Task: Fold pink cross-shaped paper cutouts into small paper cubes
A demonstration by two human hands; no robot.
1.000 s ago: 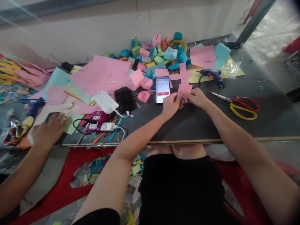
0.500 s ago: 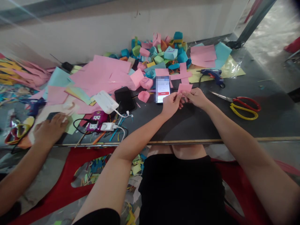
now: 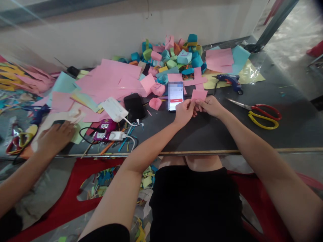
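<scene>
Between my two hands is a small piece of pink paper (image 3: 199, 94), pinched at its lower edge above the dark tabletop. The fingers of my left hand (image 3: 184, 112) close on its left side. My right hand (image 3: 212, 106) grips the same paper from the right, thumb on top. Just left of the paper, beside my left hand, lies a phone (image 3: 176, 96) with a lit screen. Behind it are pink cross-shaped paper strips (image 3: 198, 80). A folded pink paper piece (image 3: 155, 104) rests further left.
Scissors (image 3: 262, 114) and a blue glue gun (image 3: 229, 80) lie to the right. Folded paper boxes (image 3: 171, 62) pile up at the back. Leftward are pink sheets (image 3: 111, 80), a black phone (image 3: 134, 107), a purple power strip (image 3: 105, 129) and another person's hand (image 3: 57, 136).
My hands and the pink paper stay almost in place. The other person's hand at the left has shifted slightly on the table.
</scene>
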